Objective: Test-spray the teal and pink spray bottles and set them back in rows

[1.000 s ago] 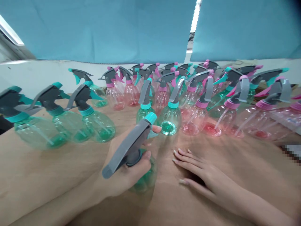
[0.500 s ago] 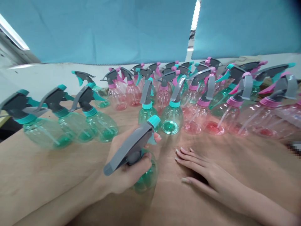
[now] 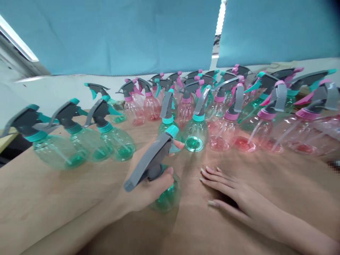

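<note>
In the middle of the head view, my left hand (image 3: 145, 193) is wrapped around the neck of a clear green spray bottle (image 3: 170, 198). The bottle has a grey trigger head with a turquoise nozzle that points away from me, and my fingers hide its collar and part of its body. To the right, my right hand (image 3: 231, 191) rests palm down on the brown tabletop (image 3: 193, 226), fingers stretched out and nothing in them. Just beyond my hands stands another green spray bottle (image 3: 196, 136) with a turquoise collar.
Three green spray bottles (image 3: 117, 143) form a row on the left. Many pink spray bottles (image 3: 220, 132) and more green ones crowd the back and right of the table. Behind them hangs a blue sheet (image 3: 132, 39) above a white ledge.
My left hand and the held bottle have shifted slightly away from me, and the view has turned a little. My right hand stays flat on the table.
</note>
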Motion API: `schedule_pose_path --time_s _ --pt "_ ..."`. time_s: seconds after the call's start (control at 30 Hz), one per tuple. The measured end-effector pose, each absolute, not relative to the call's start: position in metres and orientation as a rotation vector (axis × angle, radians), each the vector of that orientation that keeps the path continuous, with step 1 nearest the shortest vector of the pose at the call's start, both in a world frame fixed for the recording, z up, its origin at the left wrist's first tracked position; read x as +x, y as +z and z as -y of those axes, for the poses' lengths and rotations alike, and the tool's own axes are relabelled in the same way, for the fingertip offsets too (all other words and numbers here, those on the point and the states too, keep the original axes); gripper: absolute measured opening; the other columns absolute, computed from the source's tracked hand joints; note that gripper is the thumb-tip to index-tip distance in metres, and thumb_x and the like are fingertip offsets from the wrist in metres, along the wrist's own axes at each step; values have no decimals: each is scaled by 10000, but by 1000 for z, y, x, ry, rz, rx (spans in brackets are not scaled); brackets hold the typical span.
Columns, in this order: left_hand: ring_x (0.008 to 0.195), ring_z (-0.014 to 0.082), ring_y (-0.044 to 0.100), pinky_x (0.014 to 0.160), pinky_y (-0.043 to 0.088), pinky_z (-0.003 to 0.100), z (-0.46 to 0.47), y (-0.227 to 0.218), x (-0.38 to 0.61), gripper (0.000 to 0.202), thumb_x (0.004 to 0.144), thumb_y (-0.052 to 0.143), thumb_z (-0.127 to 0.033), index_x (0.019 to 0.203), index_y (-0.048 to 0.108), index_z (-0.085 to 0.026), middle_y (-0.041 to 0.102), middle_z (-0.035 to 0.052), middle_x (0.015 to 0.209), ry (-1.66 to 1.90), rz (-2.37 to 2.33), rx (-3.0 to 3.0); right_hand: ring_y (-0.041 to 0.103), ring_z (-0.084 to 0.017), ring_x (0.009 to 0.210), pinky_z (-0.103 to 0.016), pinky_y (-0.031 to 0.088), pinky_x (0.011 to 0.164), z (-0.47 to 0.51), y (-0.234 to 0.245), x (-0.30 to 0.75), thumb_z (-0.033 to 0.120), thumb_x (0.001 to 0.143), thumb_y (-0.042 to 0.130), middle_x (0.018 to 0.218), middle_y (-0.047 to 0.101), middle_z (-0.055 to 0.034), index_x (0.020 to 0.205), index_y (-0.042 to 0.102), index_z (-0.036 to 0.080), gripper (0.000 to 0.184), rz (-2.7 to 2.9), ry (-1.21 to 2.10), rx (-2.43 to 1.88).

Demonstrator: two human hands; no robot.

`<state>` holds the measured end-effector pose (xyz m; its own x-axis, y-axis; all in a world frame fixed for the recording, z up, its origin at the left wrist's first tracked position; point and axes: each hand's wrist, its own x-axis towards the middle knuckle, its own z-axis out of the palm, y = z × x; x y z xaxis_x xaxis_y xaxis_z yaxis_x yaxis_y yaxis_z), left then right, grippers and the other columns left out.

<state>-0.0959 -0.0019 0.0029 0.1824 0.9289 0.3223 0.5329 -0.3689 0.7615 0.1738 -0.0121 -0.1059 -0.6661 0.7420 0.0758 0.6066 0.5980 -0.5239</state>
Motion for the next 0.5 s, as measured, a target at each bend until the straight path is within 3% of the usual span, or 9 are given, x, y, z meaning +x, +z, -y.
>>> schedule_pose_path --time_s 0.1,0.17,0.27,0.4,0.5 --pt "938 264 715 804 613 394 1 -1 -94 477 732 590 -220 1175 665 -381 762 -30 830 1117 -1352 1938 343 -258 1435 -506 297 1180 12 -106 173 455 991 499 1560 376 -18 1474 431 302 512 2562 659 -1114" --pt "1005 231 702 870 598 361 1 -1 -93 491 756 579 -214 1222 635 -358 759 -24 1017 1145 -1294 1937 347 -259 1433 -509 300 1178 11 -105 172 463 991 494 1559 379 -22 1475 431 298 515 2567 663 -1116" --pt "1024 192 690 877 582 306 1 0 -92 474 794 563 -197 1252 608 -308 684 -1 1255 1141 -1276 1973 348 -266 1433 -515 298 1178 11 -104 172 463 989 499 1556 386 -24 1475 431 302 516 2550 680 -1111" --pt "1009 201 684 900 559 318 3 5 -91 451 798 582 -170 1245 590 -226 660 56 1303 1087 -1296 1998 351 -267 1432 -511 284 1187 11 -100 171 464 989 497 1552 394 -25 1474 436 293 518 2536 705 -1103" --pt "1008 211 673 880 549 334 4 6 -91 485 807 587 -196 1289 553 -237 644 59 1322 1077 -1340 2027 351 -268 1432 -508 277 1191 11 -98 170 472 986 498 1546 406 -29 1473 439 288 524 2518 730 -1095"
